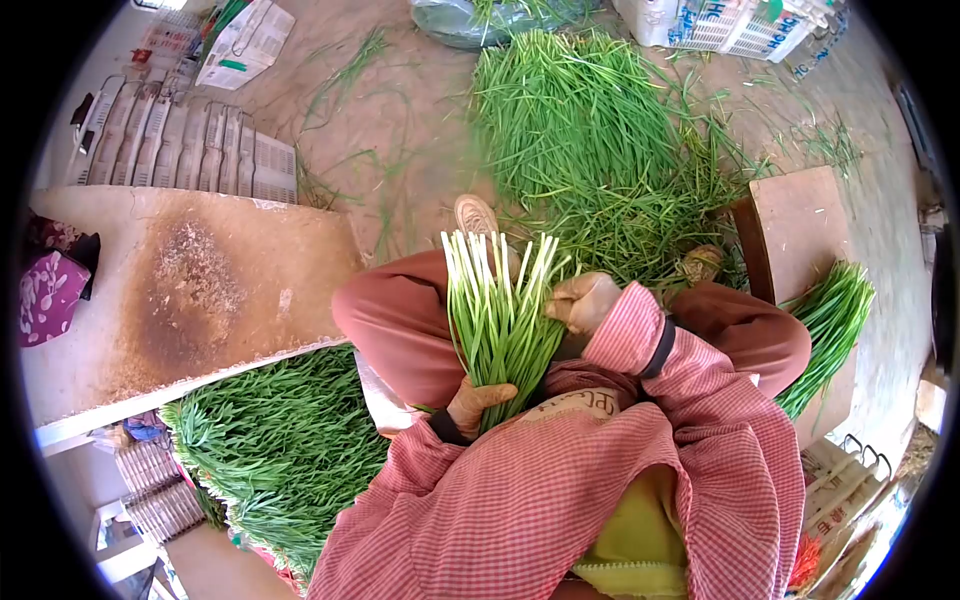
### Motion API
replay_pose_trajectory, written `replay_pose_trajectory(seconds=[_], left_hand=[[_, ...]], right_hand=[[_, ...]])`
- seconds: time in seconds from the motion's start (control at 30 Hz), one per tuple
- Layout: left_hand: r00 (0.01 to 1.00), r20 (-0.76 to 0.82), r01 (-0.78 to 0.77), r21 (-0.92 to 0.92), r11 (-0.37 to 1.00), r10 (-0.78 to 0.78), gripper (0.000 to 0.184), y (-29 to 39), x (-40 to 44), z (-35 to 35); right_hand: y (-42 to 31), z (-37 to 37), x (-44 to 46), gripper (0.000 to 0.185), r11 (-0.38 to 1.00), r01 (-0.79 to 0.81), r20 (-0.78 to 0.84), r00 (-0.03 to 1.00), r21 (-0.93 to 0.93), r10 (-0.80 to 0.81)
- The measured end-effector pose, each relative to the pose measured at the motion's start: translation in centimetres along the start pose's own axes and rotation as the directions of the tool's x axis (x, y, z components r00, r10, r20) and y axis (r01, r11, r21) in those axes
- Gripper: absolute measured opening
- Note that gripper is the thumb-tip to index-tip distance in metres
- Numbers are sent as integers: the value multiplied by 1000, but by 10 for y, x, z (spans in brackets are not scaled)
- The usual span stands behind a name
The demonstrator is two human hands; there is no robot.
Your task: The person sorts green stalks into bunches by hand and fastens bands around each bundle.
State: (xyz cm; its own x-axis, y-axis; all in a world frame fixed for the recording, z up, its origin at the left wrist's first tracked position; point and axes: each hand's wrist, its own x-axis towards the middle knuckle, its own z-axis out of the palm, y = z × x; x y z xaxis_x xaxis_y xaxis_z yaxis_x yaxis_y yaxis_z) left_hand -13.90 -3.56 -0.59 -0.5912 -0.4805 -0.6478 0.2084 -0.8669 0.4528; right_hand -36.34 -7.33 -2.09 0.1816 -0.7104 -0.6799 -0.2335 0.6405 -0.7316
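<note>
A bunch of green chives (505,340) with pale white stem ends stands over my lap, stems pointing away from me. My left hand (476,406), in a tan glove, is wrapped round its leafy lower part, thumb across the front. At the bunch's right edge is my right hand (584,302), gloved too, with its fingers curled closed against the stems. Whatever lies between those fingertips is too small to make out. Past my feet, a large heap of chives (580,120) lies on the floor, with loose, tangled leaves at its near right side.
To my left stands a worn board table (200,280), with a dense pile of chives (290,440) beside it. On my right, more chives (830,330) rest on a wooden bench (805,225). White plastic crates (190,140) stand at left; another crate (720,25) is at the back.
</note>
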Motion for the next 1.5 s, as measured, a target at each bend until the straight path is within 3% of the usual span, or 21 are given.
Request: replay_pose_trajectory(seconds=[0.07,0.17,0.2,0.23,0.3,0.37,0.43,0.6,0.7,0.8,0.9,0.93,0.97,1.03,1.17,1.3,1.37,1.4,1.43,1.47,1.5], left_hand=[[1000,9,0,-13,1000,0,52,-4,0,-9],[999,34,19,-33,999,-17,57,-4,-3,-7],[999,28,33,-34,999,-32,60,-3,-5,-5],[999,28,26,-35,999,-25,60,-3,-6,-6],[1000,6,18,30,999,-18,57,1,-5,-10],[996,72,58,-40,998,-55,61,0,0,-14],[965,256,65,-11,998,-60,65,2,3,-13],[996,64,39,325,945,-63,48,5,-7,6],[997,-58,-28,425,905,58,43,-2,-10,4],[990,-129,-12,316,949,55,42,-3,-12,2],[986,-136,-60,237,970,95,37,-8,-7,-6],[987,-135,-53,235,971,87,37,-10,-7,-7],[980,-161,-64,277,959,112,40,-11,-4,-7],[972,-189,-73,316,946,138,42,-12,1,-4],[934,-208,-155,494,856,290,47,-20,-1,5],[908,-212,-130,676,725,361,49,-16,-4,5],[906,-186,-220,561,798,380,48,-14,-3,5],[927,-174,-174,589,790,333,47,-12,-2,4],[946,-161,-125,617,777,281,46,-12,-2,3],[948,-159,-125,616,778,277,46,-10,-2,4],[958,-155,-102,601,793,241,46,-7,-3,7]], right_hand=[[12,-12,5,17,893,180,-87,984,412,-158],[4,-85,2,12,518,547,-663,747,658,52],[45,-128,22,23,530,679,-767,637,508,-81],[58,-145,34,51,824,471,-831,556,315,-1],[55,-104,7,79,970,47,-586,790,-237,-181],[37,-55,-12,88,958,251,-44,965,-142,-259],[41,-46,5,78,944,280,-17,958,-175,-287],[53,-45,56,40,860,416,90,908,-295,-408],[40,-105,47,26,11,-171,-171,979,-985,-113],[41,-165,27,28,100,-610,-608,792,-786,57],[2,-172,2,37,-226,-364,-412,882,-903,226],[9,-161,0,37,-226,-364,-413,880,-903,234],[3,-127,-11,50,432,-382,-469,876,-817,-114],[-14,-60,-30,77,844,206,-508,719,-495,-474],[-53,1,-25,35,615,362,81,896,-701,-436],[-38,11,7,25,389,353,176,889,-851,-422],[-32,4,9,16,760,590,34,796,-272,-605],[-45,-4,-5,14,907,410,18,912,-98,-410],[-27,-18,12,14,816,331,18,923,474,-385],[-9,-33,28,14,440,153,17,933,885,-359],[-10,-48,34,9,563,558,-399,830,610,-390]])
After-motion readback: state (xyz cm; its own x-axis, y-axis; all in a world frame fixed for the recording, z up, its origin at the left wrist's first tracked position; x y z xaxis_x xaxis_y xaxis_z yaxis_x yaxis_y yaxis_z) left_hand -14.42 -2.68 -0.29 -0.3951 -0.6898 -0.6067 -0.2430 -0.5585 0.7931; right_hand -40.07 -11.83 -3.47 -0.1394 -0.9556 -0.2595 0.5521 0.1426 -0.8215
